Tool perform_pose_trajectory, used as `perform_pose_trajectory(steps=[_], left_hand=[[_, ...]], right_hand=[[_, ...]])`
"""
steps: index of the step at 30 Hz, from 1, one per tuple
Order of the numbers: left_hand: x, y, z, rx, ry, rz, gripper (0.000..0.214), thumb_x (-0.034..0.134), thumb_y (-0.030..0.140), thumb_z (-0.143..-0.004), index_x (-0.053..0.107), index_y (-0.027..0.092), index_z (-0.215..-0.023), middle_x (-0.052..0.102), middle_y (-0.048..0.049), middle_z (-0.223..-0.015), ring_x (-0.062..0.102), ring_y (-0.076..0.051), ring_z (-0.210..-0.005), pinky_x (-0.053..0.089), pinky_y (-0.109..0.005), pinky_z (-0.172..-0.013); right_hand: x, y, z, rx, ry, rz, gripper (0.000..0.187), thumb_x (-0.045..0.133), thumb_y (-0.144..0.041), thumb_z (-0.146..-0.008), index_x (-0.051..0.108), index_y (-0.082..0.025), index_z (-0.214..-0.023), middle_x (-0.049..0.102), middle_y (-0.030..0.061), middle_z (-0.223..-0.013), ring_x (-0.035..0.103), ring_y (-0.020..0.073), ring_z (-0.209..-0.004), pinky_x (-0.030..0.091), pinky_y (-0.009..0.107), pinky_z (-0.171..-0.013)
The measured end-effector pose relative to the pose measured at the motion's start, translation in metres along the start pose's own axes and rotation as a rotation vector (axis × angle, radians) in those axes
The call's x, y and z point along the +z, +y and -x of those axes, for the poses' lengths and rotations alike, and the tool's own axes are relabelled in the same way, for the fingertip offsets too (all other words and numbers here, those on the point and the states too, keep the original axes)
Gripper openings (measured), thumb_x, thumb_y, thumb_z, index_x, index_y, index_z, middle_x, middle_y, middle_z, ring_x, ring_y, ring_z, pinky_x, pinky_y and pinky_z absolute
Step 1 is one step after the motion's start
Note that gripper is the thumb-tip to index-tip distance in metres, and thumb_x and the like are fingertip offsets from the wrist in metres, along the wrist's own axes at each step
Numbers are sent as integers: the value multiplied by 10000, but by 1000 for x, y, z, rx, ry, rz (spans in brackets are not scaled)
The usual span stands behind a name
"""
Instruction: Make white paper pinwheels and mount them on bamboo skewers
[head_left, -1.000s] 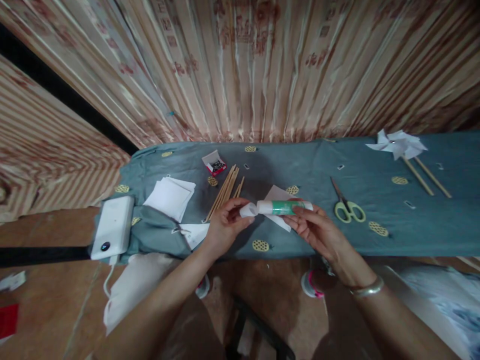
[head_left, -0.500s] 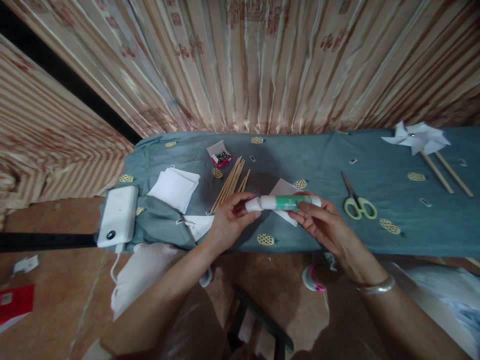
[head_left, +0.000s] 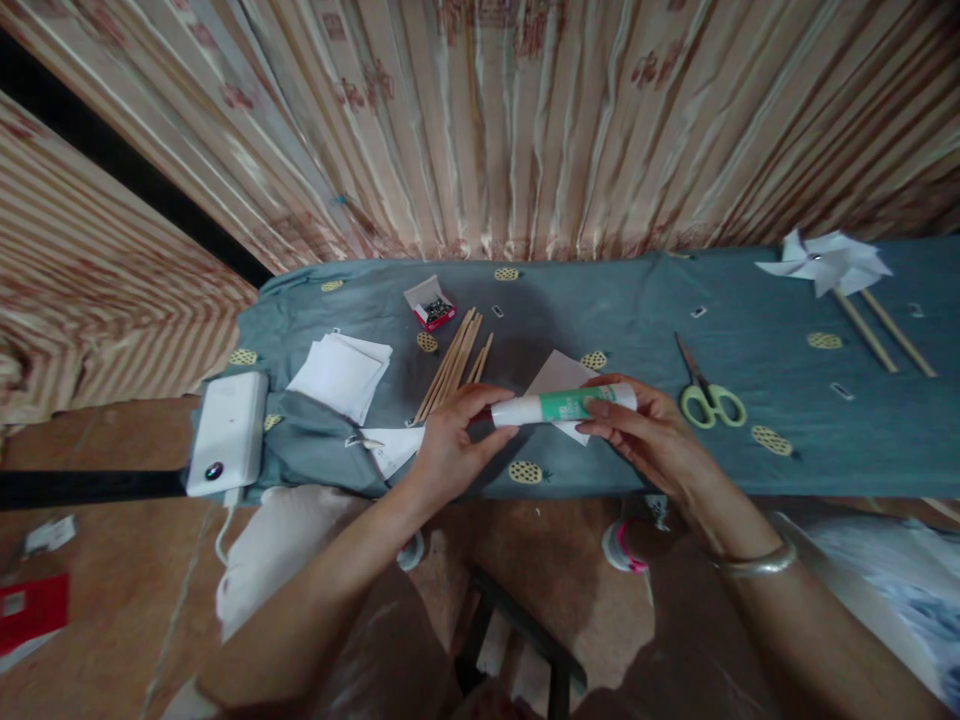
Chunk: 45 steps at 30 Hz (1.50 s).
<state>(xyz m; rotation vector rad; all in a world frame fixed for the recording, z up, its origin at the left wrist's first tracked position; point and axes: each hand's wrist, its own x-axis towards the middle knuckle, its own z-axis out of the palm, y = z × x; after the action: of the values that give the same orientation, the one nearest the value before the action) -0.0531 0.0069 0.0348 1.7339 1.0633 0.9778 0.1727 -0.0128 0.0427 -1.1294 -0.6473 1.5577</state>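
A green and white glue stick (head_left: 566, 405) lies crosswise between my hands above the cloth. My right hand (head_left: 649, 430) is closed around its right part, thumb on the green label. The white cap (head_left: 508, 412) sits against the tube's left end, pinched between the thumb and fingers of my left hand (head_left: 457, 440). Beneath the glue stick lies a sheet of white paper (head_left: 556, 372), partly hidden by the tube and my right fingers. Just beyond my left hand is a bundle of thin wooden sticks (head_left: 452, 365).
Green-handled scissors (head_left: 711, 400) lie to the right, and paper pinwheels (head_left: 829, 265) on sticks farther right. Left are stacked white paper squares (head_left: 341, 375), a power bank (head_left: 229, 432) and a cut paper piece (head_left: 396, 450). A small red box (head_left: 431, 303) stands open behind the sticks.
The cap, tilted and slightly apart from the tube half a second ago, is now in line with it and against its end. The view has shifted slightly.
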Motion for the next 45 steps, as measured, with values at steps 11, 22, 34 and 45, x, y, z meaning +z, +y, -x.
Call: perform_pose_trajectory(steps=[11,22,34,45], left_hand=[[5,2,6,24,-13,-98,205,707,232,-814,700,200,-1016,710,-71,-1011,661,-200,-937,522,-323,-854],[10,-7,-8,27,-39,-223,264,700,303,-832,695,186,-1068,707,-72,-980,661,-195,-872,520,-298,-777],[-6,-31,-40,150,-3,-906,337,603,330,-892,633,153,-1178,678,-152,-1146,580,-326,-1127,431,-460,-951],[47,-14,-25,499,-301,-822,183,535,226,-944,676,195,-1056,677,-90,-1134,571,-264,-1089,436,-422,-924]], right_hand=[[7,7,0,51,-19,46,298,918,-301,-544,743,-189,-757,703,-31,-647,663,96,-552,606,178,-553],[3,5,-3,-50,-91,219,383,865,-392,-633,720,-207,-935,752,14,-772,697,158,-679,579,269,-642],[-48,11,6,-681,41,1275,287,515,-320,-932,681,-221,-1144,664,129,-1274,590,310,-1217,448,525,-1061],[-56,25,9,-708,-68,1362,363,452,-210,-939,625,-185,-1257,588,160,-1367,524,306,-1298,441,532,-1091]])
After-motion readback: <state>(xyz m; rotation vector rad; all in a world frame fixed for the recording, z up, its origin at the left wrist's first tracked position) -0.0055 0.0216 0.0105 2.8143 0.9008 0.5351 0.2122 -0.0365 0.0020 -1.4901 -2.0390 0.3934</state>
